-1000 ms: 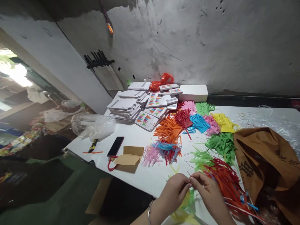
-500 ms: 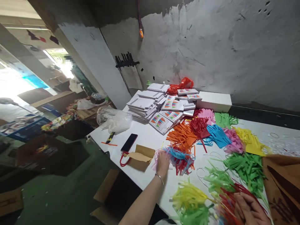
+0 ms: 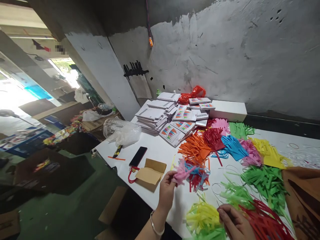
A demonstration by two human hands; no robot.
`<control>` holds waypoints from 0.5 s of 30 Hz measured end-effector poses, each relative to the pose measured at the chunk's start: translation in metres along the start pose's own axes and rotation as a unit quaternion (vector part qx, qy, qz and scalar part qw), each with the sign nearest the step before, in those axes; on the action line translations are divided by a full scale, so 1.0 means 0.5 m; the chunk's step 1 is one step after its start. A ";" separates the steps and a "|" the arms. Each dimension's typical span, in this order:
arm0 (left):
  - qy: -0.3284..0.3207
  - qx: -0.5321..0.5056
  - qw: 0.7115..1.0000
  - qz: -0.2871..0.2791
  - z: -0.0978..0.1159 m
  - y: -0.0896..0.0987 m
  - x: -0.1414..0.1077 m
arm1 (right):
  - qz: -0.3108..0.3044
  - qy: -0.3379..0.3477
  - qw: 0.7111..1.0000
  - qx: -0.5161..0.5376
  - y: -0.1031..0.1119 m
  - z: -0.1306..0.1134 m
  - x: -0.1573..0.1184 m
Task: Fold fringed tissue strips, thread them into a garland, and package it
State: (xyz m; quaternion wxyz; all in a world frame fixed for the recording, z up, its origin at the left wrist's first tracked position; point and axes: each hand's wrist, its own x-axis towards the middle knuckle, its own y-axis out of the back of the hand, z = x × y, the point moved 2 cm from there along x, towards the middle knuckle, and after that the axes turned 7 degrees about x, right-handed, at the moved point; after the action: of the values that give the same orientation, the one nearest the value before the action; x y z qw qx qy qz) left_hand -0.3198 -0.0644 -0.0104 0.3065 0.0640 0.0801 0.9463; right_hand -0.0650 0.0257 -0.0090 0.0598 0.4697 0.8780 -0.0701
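Note:
My left hand (image 3: pixel 168 186), with a silver bangle on its wrist, pinches a pink tissue-paper tassel (image 3: pixel 182 174) above the white table. Just beyond it lies a pile of blue and red tassels (image 3: pixel 198 176). Fingers together, my right hand (image 3: pixel 233 220) grips a thin needle-like piece (image 3: pixel 218 203) whose exact kind I cannot make out. Beside that hand are a yellow tassel (image 3: pixel 202 213), a light green tassel (image 3: pixel 236 193) and a red tassel (image 3: pixel 267 216). Thin white string loops (image 3: pixel 217 188) lie just past the right fingertips.
Orange tassels (image 3: pixel 192 146) and several other colours spread to the right. Stacked printed boxes (image 3: pixel 172 133) stand at the back. An open small cardboard box (image 3: pixel 148 175), a phone (image 3: pixel 138 156) and a cutter knife (image 3: pixel 117 151) lie left. A brown bag (image 3: pixel 302 186) borders the right side.
My left hand has lifted a pink tassel from the pile and drawn it nearer. My right hand has moved left, away from the red tassel, and now shows the thin piece.

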 end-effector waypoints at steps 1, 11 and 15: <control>0.020 -0.060 0.998 -0.017 0.011 -0.003 -0.024 | -0.011 0.025 1.000 0.006 -0.010 -0.014 0.001; 0.105 -0.125 0.968 -0.190 0.064 -0.084 -0.169 | -0.059 0.087 0.987 0.125 -0.035 -0.090 -0.013; -0.103 0.083 0.981 -0.141 0.108 -0.081 -0.179 | -0.012 0.098 0.994 0.051 -0.019 -0.095 -0.031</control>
State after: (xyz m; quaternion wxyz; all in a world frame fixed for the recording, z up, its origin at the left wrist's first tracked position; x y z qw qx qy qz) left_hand -0.2158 -0.0788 0.0283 0.4368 0.1740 0.1344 0.8722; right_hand -0.0663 0.0166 0.0412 -0.0510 0.4660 0.8806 -0.0692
